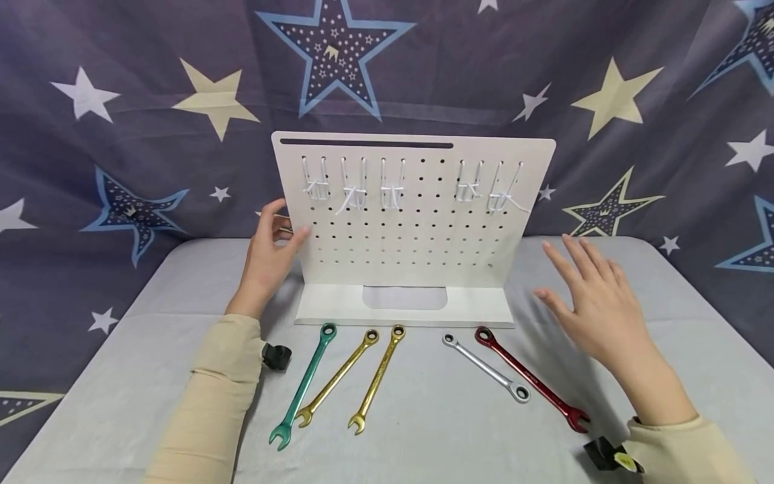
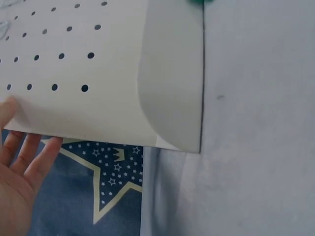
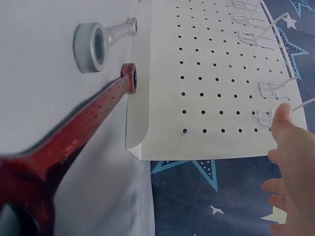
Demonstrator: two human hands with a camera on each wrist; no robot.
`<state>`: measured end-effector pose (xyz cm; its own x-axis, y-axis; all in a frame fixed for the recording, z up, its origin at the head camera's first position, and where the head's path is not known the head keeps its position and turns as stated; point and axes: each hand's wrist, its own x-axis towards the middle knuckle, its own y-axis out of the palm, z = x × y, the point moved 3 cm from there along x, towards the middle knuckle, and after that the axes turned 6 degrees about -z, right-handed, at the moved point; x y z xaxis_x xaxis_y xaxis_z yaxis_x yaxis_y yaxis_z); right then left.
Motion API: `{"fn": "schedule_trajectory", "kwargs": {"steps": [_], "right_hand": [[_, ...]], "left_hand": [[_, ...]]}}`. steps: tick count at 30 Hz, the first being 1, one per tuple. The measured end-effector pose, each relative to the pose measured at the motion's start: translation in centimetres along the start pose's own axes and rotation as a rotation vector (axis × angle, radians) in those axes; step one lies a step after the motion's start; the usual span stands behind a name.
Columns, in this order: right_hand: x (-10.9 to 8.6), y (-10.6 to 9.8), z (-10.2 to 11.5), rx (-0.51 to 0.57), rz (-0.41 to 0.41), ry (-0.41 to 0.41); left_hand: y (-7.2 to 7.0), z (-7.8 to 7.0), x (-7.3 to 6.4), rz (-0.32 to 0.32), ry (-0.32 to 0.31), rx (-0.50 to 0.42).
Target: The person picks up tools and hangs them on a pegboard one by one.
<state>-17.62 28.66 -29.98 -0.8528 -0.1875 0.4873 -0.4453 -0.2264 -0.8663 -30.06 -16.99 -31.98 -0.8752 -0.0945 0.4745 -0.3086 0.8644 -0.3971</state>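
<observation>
A white pegboard [image 1: 402, 235] stands upright on its base at the back of the table. My left hand [image 1: 269, 262] holds its left edge, thumb over the front face and fingers at the edge and behind. My right hand [image 1: 595, 302] hovers right of the board with fingers spread, touching nothing. Several white wire hooks [image 1: 392, 185] hang along the board's upper rows. On the cloth before it lie a green wrench [image 1: 305, 383], two gold wrenches [image 1: 338, 378], a silver wrench [image 1: 484, 366] and a red wrench [image 3: 91, 113].
The table [image 1: 151, 403] is covered with a pale grey cloth. Behind it hangs a dark curtain [image 1: 435, 74] printed with stars. A black wrist camera [image 1: 277, 357] sits on the left sleeve, another [image 1: 601, 454] on the right.
</observation>
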Motion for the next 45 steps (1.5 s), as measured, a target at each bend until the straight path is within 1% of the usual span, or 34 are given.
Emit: {"fn": "schedule_trajectory", "kwargs": {"steps": [4,10,13,15,18,21,26,31,38,42,45], "right_hand": [[0.1,-0.3,0.0,0.06,-0.028,-0.025],[0.3,-0.7,0.5,0.174,-0.087,-0.035],[0.4,-0.9,0.8,0.231,-0.09,-0.029],[0.4,-1.0,0.9,0.274,-0.061,-0.001],[0.4,-1.0,1.0,0.343,0.006,0.048],[0.4,-0.9,1.1,0.413,0.068,0.08],[0.1,-0.6,1.0,0.488,0.13,0.075],[-0.1,-0.2,0.9,0.514,0.209,0.09],[-0.4,0.6,0.8,0.567,0.283,0.044],[-0.6,0.9,0.7,0.628,0.333,0.035],[-0.8,1.4,0.7,0.668,0.37,0.013]], "left_hand": [[0.0,-0.1,0.2,-0.004,0.007,0.034],[-0.6,0.3,0.7,0.032,0.015,0.105],[-0.9,0.4,0.7,0.048,0.01,0.157],[-1.0,0.4,0.6,0.058,0.013,0.2],[-1.1,0.4,0.4,0.059,0.025,0.252],[-1.1,0.4,0.3,0.046,0.031,0.277],[-0.9,0.3,0.2,0.047,0.03,0.273],[-0.7,0.6,-0.1,0.043,0.023,0.291],[-0.6,0.7,-0.2,0.043,0.027,0.303],[-0.6,0.5,-0.1,0.038,0.032,0.309],[-0.6,0.4,0.0,0.036,0.035,0.315]]}}
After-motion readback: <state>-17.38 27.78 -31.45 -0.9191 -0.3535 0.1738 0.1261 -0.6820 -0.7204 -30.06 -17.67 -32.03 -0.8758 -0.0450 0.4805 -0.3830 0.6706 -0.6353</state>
